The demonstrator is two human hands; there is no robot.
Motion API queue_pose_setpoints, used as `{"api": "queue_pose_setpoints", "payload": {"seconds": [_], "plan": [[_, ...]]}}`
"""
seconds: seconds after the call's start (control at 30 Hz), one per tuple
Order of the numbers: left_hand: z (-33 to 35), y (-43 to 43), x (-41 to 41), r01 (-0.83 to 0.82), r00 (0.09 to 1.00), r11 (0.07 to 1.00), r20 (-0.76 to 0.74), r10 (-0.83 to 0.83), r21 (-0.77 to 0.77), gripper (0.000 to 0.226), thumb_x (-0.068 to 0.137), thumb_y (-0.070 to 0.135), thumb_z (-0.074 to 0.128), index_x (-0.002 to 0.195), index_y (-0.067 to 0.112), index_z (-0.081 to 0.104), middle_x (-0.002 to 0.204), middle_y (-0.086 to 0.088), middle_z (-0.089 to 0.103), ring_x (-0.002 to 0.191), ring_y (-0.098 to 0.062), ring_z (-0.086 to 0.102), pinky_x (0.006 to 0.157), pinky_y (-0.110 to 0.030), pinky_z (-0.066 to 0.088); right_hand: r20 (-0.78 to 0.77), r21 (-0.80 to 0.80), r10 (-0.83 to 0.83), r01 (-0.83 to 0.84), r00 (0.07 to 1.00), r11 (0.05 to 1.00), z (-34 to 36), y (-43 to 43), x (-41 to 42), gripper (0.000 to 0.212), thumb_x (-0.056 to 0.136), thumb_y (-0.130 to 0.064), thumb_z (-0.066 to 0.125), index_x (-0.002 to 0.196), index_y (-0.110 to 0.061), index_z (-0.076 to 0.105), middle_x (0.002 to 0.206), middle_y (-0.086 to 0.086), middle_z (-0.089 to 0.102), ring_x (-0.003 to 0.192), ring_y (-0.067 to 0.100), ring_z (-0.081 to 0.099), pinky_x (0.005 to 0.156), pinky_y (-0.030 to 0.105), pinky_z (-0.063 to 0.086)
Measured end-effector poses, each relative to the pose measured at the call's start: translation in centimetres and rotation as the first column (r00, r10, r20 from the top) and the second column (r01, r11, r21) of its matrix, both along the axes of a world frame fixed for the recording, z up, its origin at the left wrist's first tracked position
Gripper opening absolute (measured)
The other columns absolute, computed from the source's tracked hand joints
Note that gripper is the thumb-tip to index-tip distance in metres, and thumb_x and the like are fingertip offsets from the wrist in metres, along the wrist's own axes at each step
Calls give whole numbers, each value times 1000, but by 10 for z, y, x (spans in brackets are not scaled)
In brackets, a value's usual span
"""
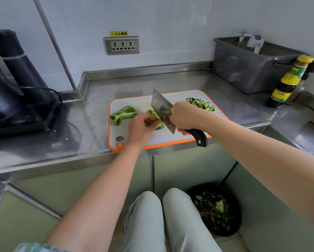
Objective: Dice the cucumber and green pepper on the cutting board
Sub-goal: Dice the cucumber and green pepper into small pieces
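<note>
A white cutting board with an orange rim lies on the steel counter. My left hand holds a green pepper piece down at the board's middle. My right hand grips the black handle of a cleaver, whose blade stands tilted against that piece. Another green pepper piece lies at the board's left. A heap of diced cucumber sits at the board's far right corner.
A dark appliance with a cable stands on the counter at the left. A grey plastic tub and a sauce bottle stand at the right. A black bin with scraps is on the floor by my legs.
</note>
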State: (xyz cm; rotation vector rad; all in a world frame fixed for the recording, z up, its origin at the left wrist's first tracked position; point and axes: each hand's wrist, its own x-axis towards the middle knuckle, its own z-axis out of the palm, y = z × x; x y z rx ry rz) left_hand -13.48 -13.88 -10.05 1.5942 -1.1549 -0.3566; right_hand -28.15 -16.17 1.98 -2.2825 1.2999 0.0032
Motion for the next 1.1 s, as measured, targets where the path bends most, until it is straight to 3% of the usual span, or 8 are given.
{"api": "queue_pose_setpoints", "payload": {"seconds": [0.17,0.33,0.53,0.67,0.93,1.1], "plan": [[-1,0,1,6,1000,1000,1,-6,-7,8,75,11,78,77,9,70,62,8,61,52,3,50,56,-14,38,-73,-71,20,-25,997,997,-6,-1,18,20,85,3,43,67,-1,52,56,11,57,45,21,52,47,24,42],[-2,-1,2,26,999,1000,-31,-26,-1,10,75,12,78,80,8,71,70,-1,67,55,1,50,57,-14,39,-172,-152,31,-57,985,987,-10,1,17,6,82,4,50,81,-1,54,54,8,55,49,23,54,49,25,41],[-5,-4,5,30,1000,1000,-7,-30,2,9,75,15,78,79,9,72,70,1,68,61,-6,55,62,-23,43,-124,-220,-2,-26,992,975,-24,-1,20,13,84,0,42,78,-3,54,53,8,56,44,21,55,52,27,49],[-7,-6,6,46,999,999,-18,-46,-3,7,76,16,78,76,15,71,70,1,69,63,-13,56,65,-32,47,-118,-209,-22,-3,993,978,-32,-2,29,15,85,-1,38,72,-6,44,59,10,55,41,20,55,43,22,39],[-8,-7,7,59,998,998,-32,-59,-7,8,76,17,78,74,18,70,67,3,67,61,-13,56,64,-33,46,-144,-202,6,-36,990,979,-36,-6,23,18,86,-1,38,70,-7,44,56,8,60,46,19,57,52,25,47],[-6,-6,8,38,999,999,-25,-38,-4,13,75,18,77,70,24,68,67,3,66,61,-12,54,63,-30,45,-124,-227,-28,-1,992,974,-44,-10,38,19,90,-3,41,72,-9,39,60,8,53,40,18,53,41,22,34]]}}
